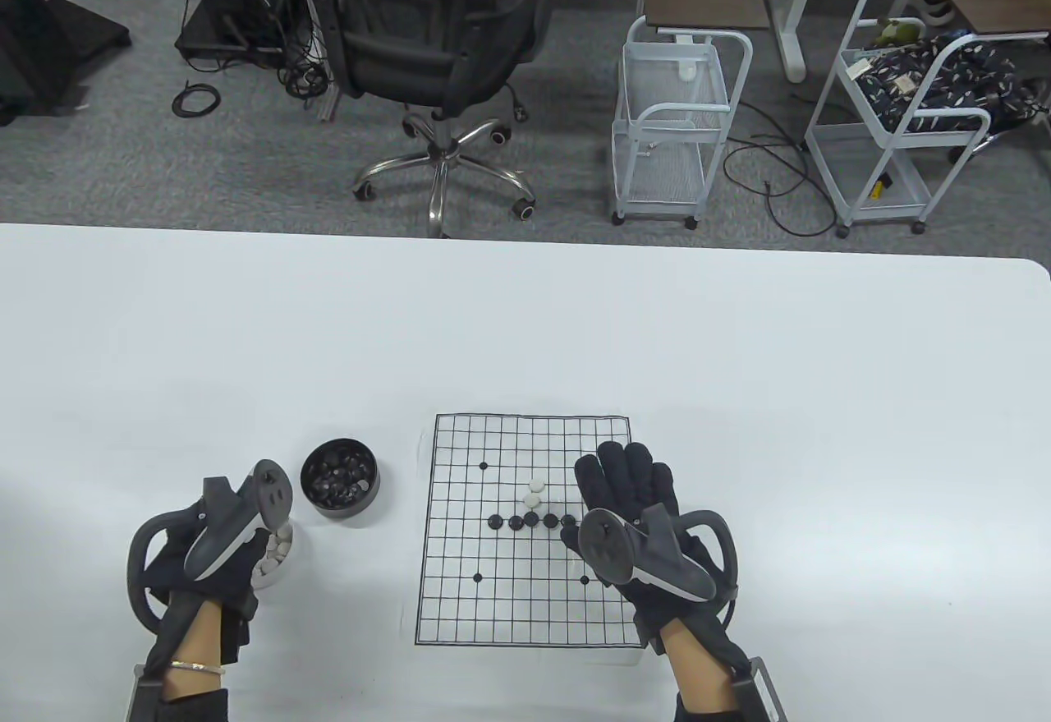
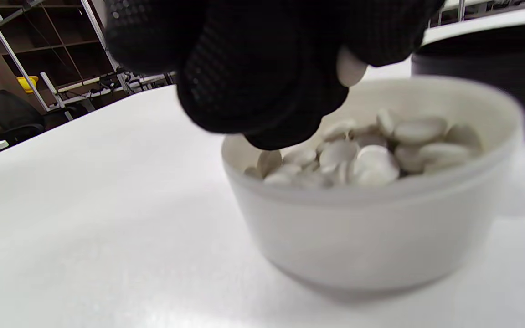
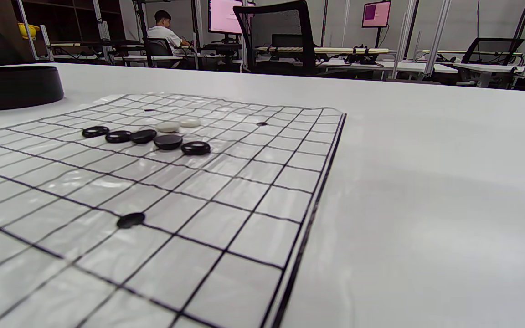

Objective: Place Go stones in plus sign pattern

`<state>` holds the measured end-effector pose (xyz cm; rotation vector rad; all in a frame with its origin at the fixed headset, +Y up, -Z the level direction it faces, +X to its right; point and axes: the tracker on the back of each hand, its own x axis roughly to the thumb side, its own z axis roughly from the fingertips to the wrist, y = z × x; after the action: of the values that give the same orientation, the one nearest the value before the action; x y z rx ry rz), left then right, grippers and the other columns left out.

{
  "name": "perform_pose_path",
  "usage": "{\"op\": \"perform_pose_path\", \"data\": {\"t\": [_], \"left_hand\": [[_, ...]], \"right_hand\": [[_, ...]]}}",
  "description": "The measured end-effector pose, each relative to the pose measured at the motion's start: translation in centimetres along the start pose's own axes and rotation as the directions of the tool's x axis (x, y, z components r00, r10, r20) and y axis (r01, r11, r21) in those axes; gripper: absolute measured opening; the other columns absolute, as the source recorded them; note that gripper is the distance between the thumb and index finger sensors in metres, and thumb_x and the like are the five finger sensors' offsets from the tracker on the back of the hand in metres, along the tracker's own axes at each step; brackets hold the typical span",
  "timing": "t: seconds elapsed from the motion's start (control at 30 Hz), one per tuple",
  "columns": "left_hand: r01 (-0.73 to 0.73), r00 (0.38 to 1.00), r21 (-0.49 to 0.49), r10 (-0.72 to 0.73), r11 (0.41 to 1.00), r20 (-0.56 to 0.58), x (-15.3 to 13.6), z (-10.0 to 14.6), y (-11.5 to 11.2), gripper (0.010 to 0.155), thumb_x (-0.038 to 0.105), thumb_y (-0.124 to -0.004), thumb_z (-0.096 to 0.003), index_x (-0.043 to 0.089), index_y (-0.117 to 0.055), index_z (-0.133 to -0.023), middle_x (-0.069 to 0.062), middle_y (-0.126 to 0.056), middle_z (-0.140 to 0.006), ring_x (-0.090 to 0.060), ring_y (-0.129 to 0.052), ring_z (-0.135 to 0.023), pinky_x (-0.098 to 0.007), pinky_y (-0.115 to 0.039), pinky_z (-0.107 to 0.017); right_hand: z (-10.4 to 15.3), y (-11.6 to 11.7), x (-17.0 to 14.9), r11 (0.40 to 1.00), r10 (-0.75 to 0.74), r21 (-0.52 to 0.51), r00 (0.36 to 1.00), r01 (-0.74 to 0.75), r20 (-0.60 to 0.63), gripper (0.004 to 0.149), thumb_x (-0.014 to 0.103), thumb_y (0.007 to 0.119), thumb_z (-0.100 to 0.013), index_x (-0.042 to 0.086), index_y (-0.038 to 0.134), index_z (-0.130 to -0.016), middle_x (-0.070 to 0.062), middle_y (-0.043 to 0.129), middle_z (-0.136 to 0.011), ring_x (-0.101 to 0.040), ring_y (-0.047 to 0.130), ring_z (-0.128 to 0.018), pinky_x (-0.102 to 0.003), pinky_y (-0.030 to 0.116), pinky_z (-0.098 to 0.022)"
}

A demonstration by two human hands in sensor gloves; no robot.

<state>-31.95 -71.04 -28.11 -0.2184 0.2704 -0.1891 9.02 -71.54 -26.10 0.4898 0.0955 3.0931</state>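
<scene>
The Go board (image 1: 460,590) lies flat on the white table. On it, several black stones (image 1: 531,520) form a horizontal row, and two white stones (image 1: 534,491) rise from the row's middle. The right wrist view shows the same black row (image 3: 167,141) and white stones (image 3: 178,125). My right hand (image 1: 626,480) rests flat on the board's right side with straight fingers, just right of the row. My left hand (image 1: 275,543) hovers over the white bowl (image 2: 381,237) of white stones, and its curled fingers (image 2: 267,82) pinch a white stone (image 2: 350,67).
A black bowl (image 1: 340,479) of black stones stands left of the board, just beyond the white bowl (image 1: 287,570). An office chair (image 1: 443,40) and wire carts (image 1: 669,131) stand on the floor past the table's far edge.
</scene>
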Motion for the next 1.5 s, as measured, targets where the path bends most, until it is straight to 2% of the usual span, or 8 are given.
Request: {"op": "perform_pose_path", "data": {"t": [0.1,0.23,0.37,0.57,0.73,0.83,1.07,1.5], "left_hand": [[-0.064,0.996,0.079,0.059,0.995,0.064,0.5,0.9,1.3,0.045,0.049,-0.070,-0.0463,0.026,-0.090,-0.079,0.005,-0.107,-0.063,0.000,-0.101,-0.032,-0.028,-0.086,-0.043],[-0.204,0.956,0.198,0.151,0.959,0.251,2.6,2.7,3.6,0.044,0.051,-0.072,-0.0449,0.026,-0.093,-0.075,0.007,-0.109,-0.057,0.002,-0.101,-0.027,-0.026,-0.088,-0.038],[-0.324,0.864,0.202,0.202,0.924,0.461,7.6,4.3,5.0,0.044,0.052,-0.074,-0.0438,0.026,-0.094,-0.072,0.007,-0.109,-0.052,0.003,-0.100,-0.024,-0.025,-0.088,-0.036],[-0.290,0.789,0.159,0.142,0.944,0.598,16.4,5.5,5.0,0.043,0.053,-0.077,-0.0416,0.025,-0.096,-0.068,0.008,-0.110,-0.047,0.004,-0.100,-0.021,-0.024,-0.089,-0.034],[-0.226,0.787,0.130,0.102,0.965,0.609,21.8,5.5,3.8,0.042,0.054,-0.079,-0.0393,0.026,-0.096,-0.066,0.008,-0.110,-0.044,0.004,-0.100,-0.019,-0.024,-0.089,-0.033],[-0.185,0.795,0.128,0.072,0.974,0.602,23.7,5.5,2.7,0.042,0.054,-0.080,-0.0388,0.026,-0.096,-0.065,0.008,-0.109,-0.044,0.004,-0.100,-0.020,-0.024,-0.089,-0.033],[-0.127,0.808,0.138,0.022,0.982,0.589,25.8,5.4,1.2,0.041,0.054,-0.082,-0.0382,0.026,-0.096,-0.066,0.008,-0.108,-0.044,0.004,-0.099,-0.020,-0.024,-0.088,-0.034],[-0.013,0.816,0.228,-0.121,0.974,0.565,27.2,6.0,0.5,0.040,0.054,-0.082,-0.0376,0.027,-0.094,-0.065,0.009,-0.106,-0.043,0.005,-0.098,-0.021,-0.023,-0.088,-0.035]], "right_hand": [[0.0,0.0,0.0,1.000,-0.001,0.000,1.000,0.001,-0.001,0.079,0.056,0.052,-0.056,0.014,0.023,-0.116,-0.021,0.023,-0.119,-0.051,0.024,-0.110,-0.058,0.028,-0.078],[0.0,0.0,-0.1,1.000,-0.007,-0.004,1.000,0.007,-0.003,0.079,0.056,0.053,-0.056,0.014,0.024,-0.115,-0.021,0.023,-0.119,-0.051,0.024,-0.110,-0.058,0.028,-0.078],[0.0,0.0,-0.3,1.000,-0.013,-0.008,1.000,0.013,-0.010,0.079,0.056,0.053,-0.056,0.013,0.023,-0.116,-0.021,0.023,-0.119,-0.051,0.024,-0.110,-0.058,0.028,-0.078],[0.1,0.0,-0.5,1.000,-0.017,-0.009,1.000,0.017,-0.017,0.079,0.056,0.053,-0.056,0.014,0.023,-0.115,-0.021,0.023,-0.119,-0.051,0.024,-0.110,-0.058,0.028,-0.078],[0.2,-0.1,-0.8,0.999,-0.031,-0.016,0.999,0.030,-0.022,0.079,0.056,0.053,-0.056,0.014,0.023,-0.115,-0.021,0.023,-0.119,-0.051,0.024,-0.110,-0.058,0.028,-0.078],[0.2,0.0,-1.3,0.999,-0.040,-0.017,0.999,0.039,-0.037,0.079,0.056,0.053,-0.056,0.014,0.023,-0.115,-0.021,0.023,-0.119,-0.051,0.024,-0.110,-0.058,0.028,-0.078],[0.3,0.1,-1.9,0.998,-0.059,-0.017,0.997,0.058,-0.055,0.078,0.056,0.053,-0.056,0.014,0.023,-0.115,-0.021,0.023,-0.119,-0.051,0.024,-0.110,-0.058,0.028,-0.078],[0.3,0.1,-2.1,0.998,-0.065,-0.015,0.996,0.064,-0.061,0.078,0.056,0.053,-0.056,0.014,0.023,-0.115,-0.021,0.023,-0.119,-0.051,0.024,-0.110,-0.058,0.028,-0.078]]}}
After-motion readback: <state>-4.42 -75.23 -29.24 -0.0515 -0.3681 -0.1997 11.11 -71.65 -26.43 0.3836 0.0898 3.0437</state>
